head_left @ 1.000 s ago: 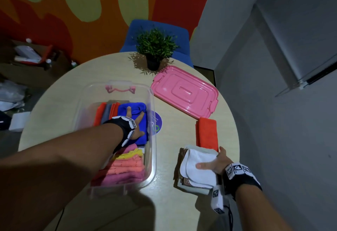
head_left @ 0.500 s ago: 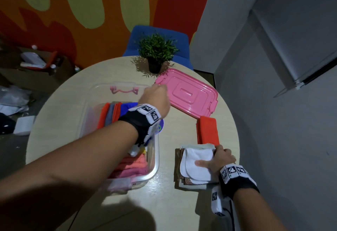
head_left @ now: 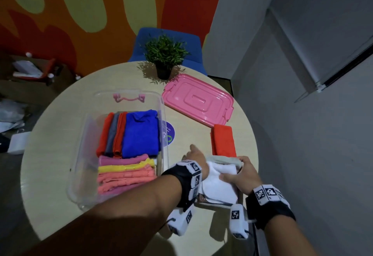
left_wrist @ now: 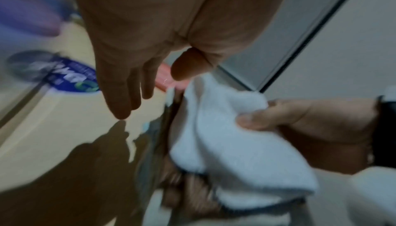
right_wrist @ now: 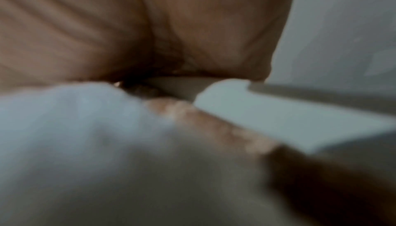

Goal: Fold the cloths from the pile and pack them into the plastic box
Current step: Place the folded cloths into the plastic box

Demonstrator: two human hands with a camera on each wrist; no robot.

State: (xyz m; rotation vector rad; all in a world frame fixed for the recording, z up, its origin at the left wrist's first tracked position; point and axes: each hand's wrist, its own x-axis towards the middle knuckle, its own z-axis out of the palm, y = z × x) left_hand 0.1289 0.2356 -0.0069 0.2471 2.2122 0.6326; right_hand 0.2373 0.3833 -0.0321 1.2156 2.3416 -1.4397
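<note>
The clear plastic box (head_left: 80, 167) stands on the left of the table and holds folded cloths: red, grey and blue (head_left: 141, 134) at the far end, pink, yellow and coral (head_left: 125, 175) at the near end. Right of the box lies the pile, with a white cloth (head_left: 218, 185) on top and a brown one (left_wrist: 182, 184) under it. My right hand (head_left: 240, 173) grips the white cloth's right edge, thumb on top (left_wrist: 257, 121). My left hand (head_left: 193, 152) hovers at the pile's left side, fingers (left_wrist: 120, 104) straight, holding nothing.
A folded orange cloth (head_left: 223, 142) lies just beyond the pile. The pink lid (head_left: 197, 102) rests at the far right, next to a potted plant (head_left: 164, 56). A round blue sticker (head_left: 168, 134) sits on the round wooden table (head_left: 52, 134). The table edge is close on the right.
My left hand left the blue cloth in the box and swung right to the pile. My right hand closed on the white cloth and raised its edge.
</note>
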